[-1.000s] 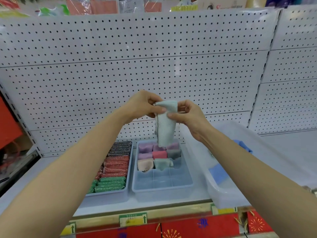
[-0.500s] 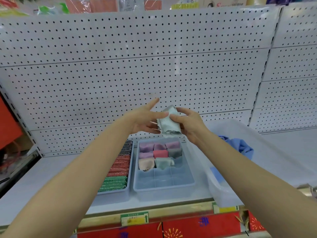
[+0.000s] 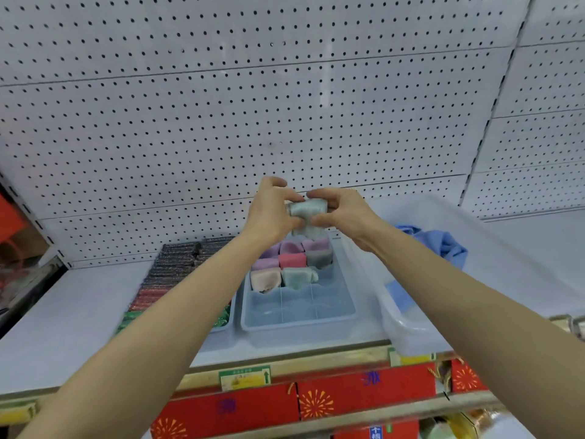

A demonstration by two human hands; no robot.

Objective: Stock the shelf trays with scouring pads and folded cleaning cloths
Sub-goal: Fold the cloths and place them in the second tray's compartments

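A white pegboard wall [image 3: 221, 122] is filling the far side of the scene, above a pale shelf [image 3: 69, 312]. On the right a clear plastic bin [image 3: 411, 331] is holding loose blue cloths [image 3: 443, 245]. Left of it the divided cloth tray [image 3: 297, 321] is sitting with its far compartments taken up by folded cloths [image 3: 292, 259] in purple, pink, grey and green, while its near compartments are lying bare. Further left, the scouring-pad tray [image 3: 225, 328] is showing rows of black, red and green scouring pads [image 3: 171, 267], partly hidden by the left forearm.

Above the far end of the divided tray, the left hand [image 3: 269, 213] and the right hand [image 3: 345, 213] are both pinching a pale green cloth [image 3: 307, 210], thumbs and fingertips pressing it into a compact bundle in mid-air.

The risk is probably the fold itself: soft fabric is likely springing open once one hand lets go, so the bundle could unroll before reaching a compartment. Lowered carelessly, it could also land across a divider or snag the neighbouring green cloth, whose edge is already spilling loose.
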